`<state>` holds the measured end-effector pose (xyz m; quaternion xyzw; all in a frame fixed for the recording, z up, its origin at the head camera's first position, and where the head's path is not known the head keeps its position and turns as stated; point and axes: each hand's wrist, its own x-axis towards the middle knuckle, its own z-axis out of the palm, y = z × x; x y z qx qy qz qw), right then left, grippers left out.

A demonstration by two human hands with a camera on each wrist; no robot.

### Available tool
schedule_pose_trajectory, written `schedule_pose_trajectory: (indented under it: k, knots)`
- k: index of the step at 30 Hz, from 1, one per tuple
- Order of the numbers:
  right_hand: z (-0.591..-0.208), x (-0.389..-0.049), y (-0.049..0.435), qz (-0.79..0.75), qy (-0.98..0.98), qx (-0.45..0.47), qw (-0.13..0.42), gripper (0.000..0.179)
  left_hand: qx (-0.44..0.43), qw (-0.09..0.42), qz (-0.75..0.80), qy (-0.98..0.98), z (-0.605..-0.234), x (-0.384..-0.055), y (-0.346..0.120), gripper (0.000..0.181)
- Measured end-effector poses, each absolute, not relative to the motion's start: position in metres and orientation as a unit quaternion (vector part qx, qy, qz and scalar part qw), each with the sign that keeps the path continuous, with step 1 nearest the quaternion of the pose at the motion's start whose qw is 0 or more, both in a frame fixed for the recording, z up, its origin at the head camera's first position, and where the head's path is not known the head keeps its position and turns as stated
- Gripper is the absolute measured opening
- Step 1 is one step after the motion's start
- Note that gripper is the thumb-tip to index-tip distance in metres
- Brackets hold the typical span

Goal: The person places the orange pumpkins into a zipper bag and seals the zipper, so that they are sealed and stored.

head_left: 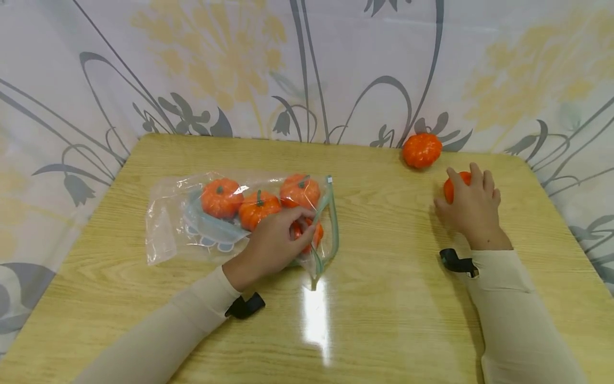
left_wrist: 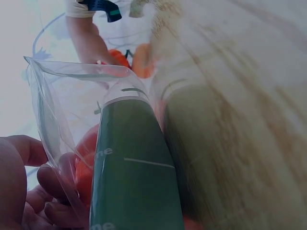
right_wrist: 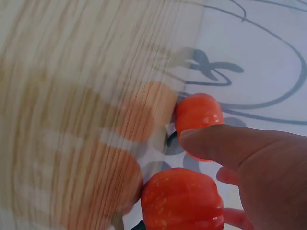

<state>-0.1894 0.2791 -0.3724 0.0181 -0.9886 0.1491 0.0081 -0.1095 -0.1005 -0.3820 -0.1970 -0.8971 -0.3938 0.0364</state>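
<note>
A clear plastic zip bag [head_left: 160, 226] with a green-edged opening lies on the table, several small orange toy pumpkins [head_left: 222, 198] inside it. My left hand [head_left: 273, 242] pinches the bag near its opening, beside the pumpkin closest to the mouth. Over at the right, my right hand [head_left: 475, 210] reaches over a loose pumpkin [head_left: 449, 192] with fingers spread around it. The right wrist view shows that pumpkin [right_wrist: 182, 199] below the thumb, a gap between them. Another loose pumpkin [head_left: 422, 150] sits at the table's back edge.
A light wood-grain table [head_left: 384, 309] carries everything. Behind it hangs a white curtain [head_left: 336, 64] with grey and yellow flowers, close to the back edge. Black straps [head_left: 247, 305] are on both wrists.
</note>
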Motion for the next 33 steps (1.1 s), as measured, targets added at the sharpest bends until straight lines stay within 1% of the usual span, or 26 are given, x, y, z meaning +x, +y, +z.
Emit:
schedule_pose_trajectory:
  k: [5, 11, 17, 22, 29, 33]
  knots:
    - [-0.371, -0.193, 0.281, 0.136, -0.99, 0.011, 0.019, 0.07, -0.201, 0.049, -0.4, -0.893, -0.381, -0.11, -0.102, 0.02]
    - [-0.375, -0.192, 0.283, 0.133, -0.991, -0.002, 0.0, 0.066, -0.201, 0.038, -0.398, -0.894, -0.382, -0.109, -0.102, 0.021]
    - [-0.375, -0.193, 0.284, 0.134, -0.991, 0.003, 0.029, 0.059, -0.205, 0.052, -0.401, -0.891, -0.382, -0.11, -0.103, 0.02]
    - [-0.376, -0.19, 0.288, 0.14, -0.99, -0.001, 0.028, 0.053, -0.201, 0.038, -0.404, -0.892, -0.384, -0.109, -0.102, 0.021]
    - [-0.374, -0.19, 0.291, 0.137, -0.99, -0.009, 0.028, 0.054, -0.201, 0.043, -0.408, -0.889, -0.381, -0.109, -0.101, 0.022]
    - [-0.377, -0.19, 0.292, 0.126, -0.992, -0.016, 0.021, 0.054, -0.204, 0.034, -0.41, -0.888, -0.383, -0.108, -0.101, 0.022]
